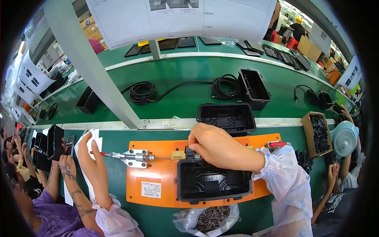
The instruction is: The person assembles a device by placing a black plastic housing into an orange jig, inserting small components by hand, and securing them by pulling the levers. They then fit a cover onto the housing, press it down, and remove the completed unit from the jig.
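Note:
An orange fixture plate (138, 181) lies on the green bench before me, with a black plastic box (215, 197) seated on it, its hollow side up. My right hand (221, 146) reaches over the box, its thumb and fingers closed on a small black part (191, 153) at the box's upper left corner. Left of that part sits a brass-coloured block (178, 155), in line with the rod of a metal push clamp (138, 158). My left hand (94, 170) is beside the clamp's red handle (98, 153), fingers stretched and apart; whether it touches the handle I cannot tell.
A bag of screws (213, 219) lies at the plate's near edge. Another black box (227, 116) stands behind the plate. On the right are a carton of black parts (318, 134) and a small fan (344, 139). A metal post (94, 67) rises at left; co-workers sit on both sides.

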`<state>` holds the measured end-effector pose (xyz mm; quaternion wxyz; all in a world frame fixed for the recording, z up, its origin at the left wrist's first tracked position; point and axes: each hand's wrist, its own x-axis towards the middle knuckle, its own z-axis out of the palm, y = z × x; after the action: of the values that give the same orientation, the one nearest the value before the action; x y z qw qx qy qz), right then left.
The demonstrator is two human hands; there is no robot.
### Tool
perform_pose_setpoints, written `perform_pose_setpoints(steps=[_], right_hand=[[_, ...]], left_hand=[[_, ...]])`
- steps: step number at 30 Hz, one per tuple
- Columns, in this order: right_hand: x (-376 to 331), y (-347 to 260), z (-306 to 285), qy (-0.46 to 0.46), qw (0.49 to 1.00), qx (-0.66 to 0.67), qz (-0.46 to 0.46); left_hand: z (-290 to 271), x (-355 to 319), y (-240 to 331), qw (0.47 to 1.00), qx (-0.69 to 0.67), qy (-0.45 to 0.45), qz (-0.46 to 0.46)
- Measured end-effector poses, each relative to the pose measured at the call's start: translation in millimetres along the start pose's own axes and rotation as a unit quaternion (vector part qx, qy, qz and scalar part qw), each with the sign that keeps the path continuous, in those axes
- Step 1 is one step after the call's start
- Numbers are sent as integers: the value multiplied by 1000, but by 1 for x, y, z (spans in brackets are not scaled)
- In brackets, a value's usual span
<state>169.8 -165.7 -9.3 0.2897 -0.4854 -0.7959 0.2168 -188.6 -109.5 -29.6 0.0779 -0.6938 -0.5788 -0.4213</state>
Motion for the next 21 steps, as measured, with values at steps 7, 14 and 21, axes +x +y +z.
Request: perform_pose_setpoints(steps=[7,14,21], right_hand=[[-15,-9,-26,60,997,-45,-13],[-102,-35,-67,51,983,-174,-15],[-151,-46,-19,-6,976,-198,-90]], left_hand=[[0,-15,121,939,-131,-196,252],[39,-10,146,880,-229,-291,296],[38,-9,151,865,-302,-362,172]])
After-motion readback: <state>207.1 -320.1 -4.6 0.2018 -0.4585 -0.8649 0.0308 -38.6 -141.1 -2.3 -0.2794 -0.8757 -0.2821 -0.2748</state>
